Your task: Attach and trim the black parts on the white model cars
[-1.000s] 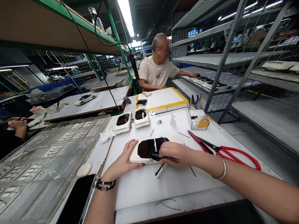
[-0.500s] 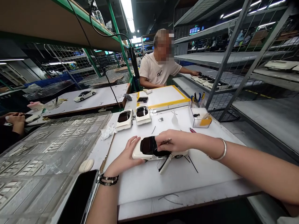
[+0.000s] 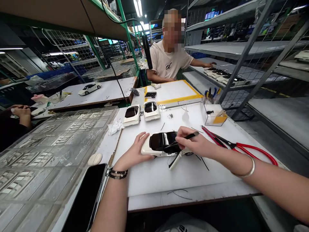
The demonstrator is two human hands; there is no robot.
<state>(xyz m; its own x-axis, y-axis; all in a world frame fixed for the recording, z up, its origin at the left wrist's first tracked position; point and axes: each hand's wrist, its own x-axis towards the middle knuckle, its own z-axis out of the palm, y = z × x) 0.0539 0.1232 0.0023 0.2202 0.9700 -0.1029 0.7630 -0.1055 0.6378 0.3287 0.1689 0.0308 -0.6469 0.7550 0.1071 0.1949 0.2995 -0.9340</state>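
A white model car (image 3: 158, 144) with a dark roof and windows lies on the white work surface, one door (image 3: 175, 160) swung open towards me. My left hand (image 3: 135, 151) grips its left end, thumb along the near side and fingers over the far side. Above the windscreen area, my right hand (image 3: 190, 141) pinches slim dark tweezers (image 3: 193, 134) with their tip down at the car. The tip's exact contact point is too fine to make out. Two more white model cars (image 3: 132, 115) stand behind, side by side.
Red-handled scissors (image 3: 256, 151) lie right of my right hand, near a clear box (image 3: 213, 112) with tools. At left are a phone (image 3: 85, 196), an earbud case (image 3: 95, 159) and plastic trays (image 3: 55, 141). A co-worker (image 3: 169, 58) sits opposite, reaching to a shelf.
My right hand has moved right along the car from the roof, uncovering more of it and the scissors. My left hand keeps its hold. The view has shifted slightly.
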